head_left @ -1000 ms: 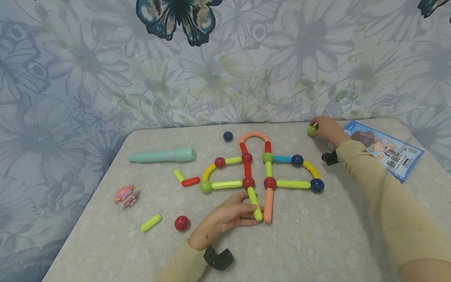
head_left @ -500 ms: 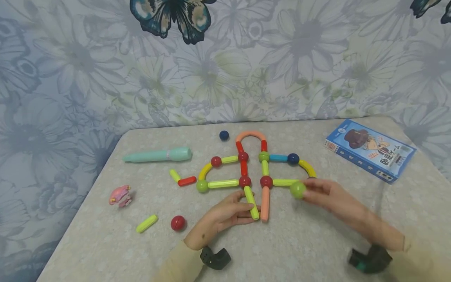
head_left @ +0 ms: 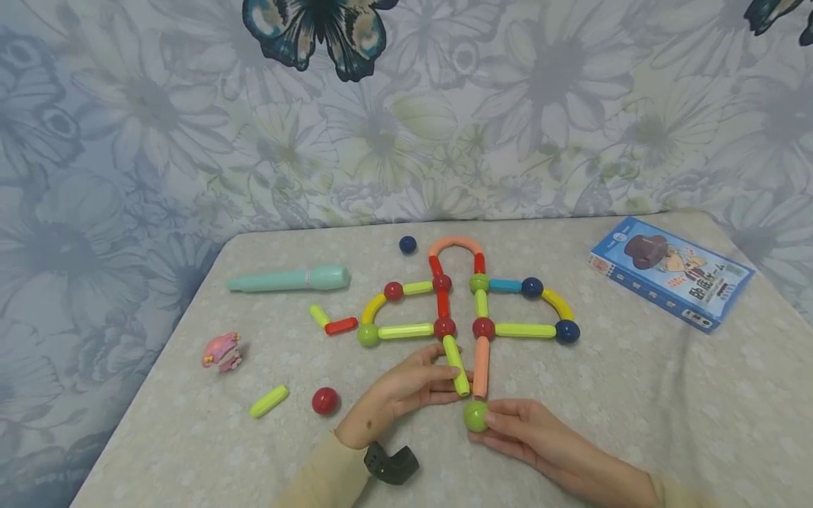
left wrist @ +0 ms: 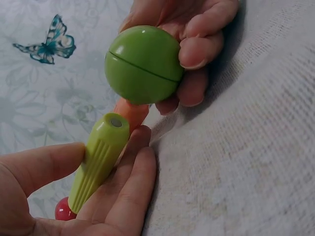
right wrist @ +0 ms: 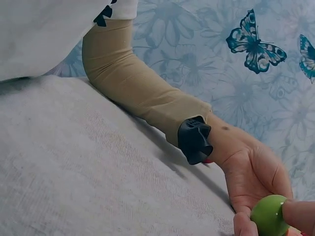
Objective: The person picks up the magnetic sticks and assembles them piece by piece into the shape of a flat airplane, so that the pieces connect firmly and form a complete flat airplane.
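Observation:
My left hand point(head_left: 406, 391) holds a lime-green stick point(left wrist: 101, 162) between thumb and fingers; its upper end meets a red ball point(head_left: 445, 328) of the butterfly-like figure made of magnetic sticks and balls. In the right hand point(head_left: 540, 437) a green ball point(head_left: 476, 416) is pinched, right at the lower end of the orange stick point(head_left: 482, 367). That stick hangs from another red ball point(head_left: 484, 329). Blue balls and yellow curved sticks form the figure's right side, and an orange arch point(head_left: 456, 242) tops it. The left wrist view shows the green ball close over the lime stick's free end.
Around the figure lie a dark blue ball point(head_left: 408, 245), a mint-green pen-like thing point(head_left: 288, 279), joined short lime and red sticks point(head_left: 341, 325), a pink figurine point(head_left: 222, 351), a loose lime stick point(head_left: 269, 401) and a red ball point(head_left: 325, 401). A blue box point(head_left: 672, 271) lies at the right.
My right hand has carried the green ball from beside the blue box toward me and left, down to the orange stick's end. The left hand has stayed on the lime stick.

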`<action>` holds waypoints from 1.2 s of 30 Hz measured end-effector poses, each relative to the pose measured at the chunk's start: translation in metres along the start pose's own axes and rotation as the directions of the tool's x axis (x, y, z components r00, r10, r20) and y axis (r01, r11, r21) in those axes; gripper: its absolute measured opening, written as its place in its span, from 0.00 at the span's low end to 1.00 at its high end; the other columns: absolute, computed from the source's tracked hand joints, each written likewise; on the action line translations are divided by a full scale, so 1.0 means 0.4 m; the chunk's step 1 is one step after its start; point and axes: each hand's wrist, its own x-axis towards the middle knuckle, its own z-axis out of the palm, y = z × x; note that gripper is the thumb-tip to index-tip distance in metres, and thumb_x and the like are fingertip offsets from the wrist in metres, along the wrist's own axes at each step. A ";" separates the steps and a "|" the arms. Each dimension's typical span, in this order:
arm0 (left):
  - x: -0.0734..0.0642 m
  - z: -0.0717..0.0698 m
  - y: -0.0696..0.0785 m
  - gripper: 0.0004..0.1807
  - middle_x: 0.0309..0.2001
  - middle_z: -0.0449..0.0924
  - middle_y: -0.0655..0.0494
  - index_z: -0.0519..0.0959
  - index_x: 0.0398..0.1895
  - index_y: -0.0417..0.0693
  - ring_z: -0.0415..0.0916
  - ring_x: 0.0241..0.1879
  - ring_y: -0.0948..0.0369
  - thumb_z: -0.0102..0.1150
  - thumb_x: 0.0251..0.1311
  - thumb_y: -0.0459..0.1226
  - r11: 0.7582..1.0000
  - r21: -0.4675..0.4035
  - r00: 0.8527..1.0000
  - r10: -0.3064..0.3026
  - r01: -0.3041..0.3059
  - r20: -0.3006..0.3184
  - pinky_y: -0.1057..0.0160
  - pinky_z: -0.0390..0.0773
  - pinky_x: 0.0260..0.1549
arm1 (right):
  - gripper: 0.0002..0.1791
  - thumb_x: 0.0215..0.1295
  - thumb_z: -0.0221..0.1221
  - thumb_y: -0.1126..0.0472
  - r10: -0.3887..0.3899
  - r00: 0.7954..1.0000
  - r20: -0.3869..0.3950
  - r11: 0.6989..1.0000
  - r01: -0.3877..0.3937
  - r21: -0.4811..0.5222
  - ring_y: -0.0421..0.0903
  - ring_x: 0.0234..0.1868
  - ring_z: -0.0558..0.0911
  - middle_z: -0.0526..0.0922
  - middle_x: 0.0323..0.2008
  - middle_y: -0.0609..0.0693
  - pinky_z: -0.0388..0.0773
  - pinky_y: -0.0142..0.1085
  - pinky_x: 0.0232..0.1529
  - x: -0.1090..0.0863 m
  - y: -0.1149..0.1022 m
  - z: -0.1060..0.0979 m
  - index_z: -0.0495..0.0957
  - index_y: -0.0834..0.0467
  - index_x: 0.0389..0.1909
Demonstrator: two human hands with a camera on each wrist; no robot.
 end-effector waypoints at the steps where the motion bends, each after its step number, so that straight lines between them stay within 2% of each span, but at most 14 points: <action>1: 0.000 0.000 -0.001 0.26 0.46 0.78 0.38 0.58 0.64 0.35 0.78 0.44 0.52 0.51 0.63 0.29 1.000 -0.003 1.000 0.002 -0.002 -0.001 0.52 0.74 0.46 | 0.29 0.68 0.54 0.61 -0.004 1.000 -0.002 1.000 0.004 0.000 0.52 0.53 0.76 0.76 0.51 0.60 0.68 0.41 0.54 0.002 -0.002 0.002 0.58 0.77 0.61; 10: -0.007 -0.007 0.000 0.26 0.46 0.78 0.38 0.57 0.63 0.32 0.78 0.44 0.53 0.49 0.63 0.28 0.999 0.038 0.999 0.014 -0.015 0.032 0.52 0.74 0.47 | 0.29 0.67 0.56 0.61 -0.030 0.999 -0.028 0.998 0.028 -0.049 0.52 0.51 0.78 0.77 0.50 0.62 0.70 0.40 0.52 0.014 -0.024 0.008 0.60 0.78 0.59; 21: -0.014 -0.022 0.004 0.24 0.49 0.76 0.36 0.57 0.62 0.32 0.77 0.47 0.52 0.49 0.64 0.29 1.000 0.023 0.998 0.009 -0.010 0.054 0.53 0.73 0.47 | 0.27 0.67 0.56 0.61 -0.014 0.996 -0.089 0.998 0.008 -0.069 0.50 0.49 0.78 0.78 0.48 0.59 0.71 0.40 0.51 0.025 -0.026 0.019 0.62 0.77 0.58; 25: -0.010 -0.023 0.002 0.25 0.49 0.76 0.36 0.56 0.63 0.32 0.77 0.47 0.53 0.48 0.65 0.28 1.000 0.021 0.999 0.010 -0.011 0.047 0.53 0.73 0.47 | 0.27 0.66 0.56 0.62 -0.003 0.995 -0.095 0.999 -0.002 -0.054 0.50 0.50 0.78 0.78 0.48 0.60 0.71 0.40 0.51 0.027 -0.025 0.021 0.62 0.77 0.58; 33: -0.005 -0.020 -0.002 0.26 0.47 0.77 0.36 0.56 0.64 0.29 0.77 0.46 0.52 0.49 0.65 0.29 0.997 0.060 0.999 0.039 -0.039 0.003 0.53 0.74 0.46 | 0.29 0.64 0.59 0.62 -0.026 0.998 -0.060 0.993 0.019 -0.117 0.51 0.52 0.77 0.77 0.49 0.60 0.71 0.41 0.51 0.031 -0.023 0.029 0.61 0.77 0.58; 36: -0.007 -0.019 -0.002 0.25 0.46 0.78 0.37 0.59 0.61 0.28 0.77 0.46 0.51 0.52 0.64 0.29 0.991 0.122 0.998 0.050 -0.046 -0.027 0.54 0.75 0.45 | 0.29 0.64 0.59 0.62 -0.027 0.997 -0.075 0.991 0.017 -0.133 0.51 0.50 0.78 0.78 0.48 0.60 0.72 0.40 0.50 0.031 -0.022 0.035 0.62 0.77 0.58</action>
